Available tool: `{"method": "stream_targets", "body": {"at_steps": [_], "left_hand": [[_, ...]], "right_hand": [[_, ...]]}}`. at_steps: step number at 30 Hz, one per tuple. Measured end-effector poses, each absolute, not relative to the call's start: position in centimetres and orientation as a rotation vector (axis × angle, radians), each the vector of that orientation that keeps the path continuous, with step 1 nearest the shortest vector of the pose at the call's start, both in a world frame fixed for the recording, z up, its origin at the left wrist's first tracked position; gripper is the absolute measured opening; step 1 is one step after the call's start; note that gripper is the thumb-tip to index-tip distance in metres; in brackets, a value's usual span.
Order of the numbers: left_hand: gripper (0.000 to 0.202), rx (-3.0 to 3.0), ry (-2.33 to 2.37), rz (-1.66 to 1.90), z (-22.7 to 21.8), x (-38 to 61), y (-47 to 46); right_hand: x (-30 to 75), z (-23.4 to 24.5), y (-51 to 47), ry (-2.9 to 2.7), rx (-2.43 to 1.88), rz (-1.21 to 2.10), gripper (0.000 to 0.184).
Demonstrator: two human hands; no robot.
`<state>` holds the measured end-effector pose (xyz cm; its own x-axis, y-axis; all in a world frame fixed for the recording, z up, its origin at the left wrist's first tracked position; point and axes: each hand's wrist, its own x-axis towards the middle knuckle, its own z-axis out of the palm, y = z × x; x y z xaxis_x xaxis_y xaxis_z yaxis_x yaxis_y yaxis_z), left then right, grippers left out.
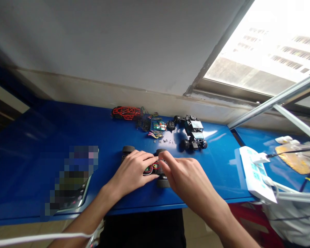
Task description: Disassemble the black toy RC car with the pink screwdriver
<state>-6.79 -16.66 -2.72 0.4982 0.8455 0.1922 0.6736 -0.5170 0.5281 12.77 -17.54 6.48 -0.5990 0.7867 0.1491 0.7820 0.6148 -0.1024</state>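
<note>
A toy car chassis (155,166) with dark wheels and exposed red and white wires lies on the blue table in front of me. My left hand (134,168) is laid over its left part, thumb and fingers gripping it from both sides. At the chassis's right end, my right hand (183,172) is closed, with thumb and index finger brought together over it. Whatever those fingertips pinch is hidden. One wheel (128,149) shows beyond my left hand, and another wheel (163,183) sits below my right fingers.
Behind the chassis lie a red frame body (126,112), a green patterned car shell (158,125), several small loose parts (165,141) and a black toy truck (193,132). A white power strip (255,174) stands at the right. A tablet-like device (84,194), partly blurred out, lies left.
</note>
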Motion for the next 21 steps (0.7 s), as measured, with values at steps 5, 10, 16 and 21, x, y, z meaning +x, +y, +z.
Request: {"method": "stream_targets", "body": {"at_steps": [5, 10, 16, 21], "left_hand": [[0.032, 2.357, 1.261, 0.604, -2.9, -6.9, -16.7], [0.034, 2.353, 1.248, 0.601, -2.8, -6.9, -16.7], [0.028, 2.367, 1.256, 0.603, -2.7, -6.8, -16.7], [0.030, 2.384, 1.273, 0.613, -2.8, -6.9, -16.6]], "right_hand": [[13.1, 7.7, -17.1, -2.830, -1.243, 0.241, 0.023], [13.3, 7.8, -16.9, -2.832, -1.213, 0.237, 0.012], [12.8, 7.7, -16.5, -2.887, -1.287, 0.071, 0.008], [13.1, 8.6, -16.1, -2.908, -1.059, 0.332, 0.020]]}}
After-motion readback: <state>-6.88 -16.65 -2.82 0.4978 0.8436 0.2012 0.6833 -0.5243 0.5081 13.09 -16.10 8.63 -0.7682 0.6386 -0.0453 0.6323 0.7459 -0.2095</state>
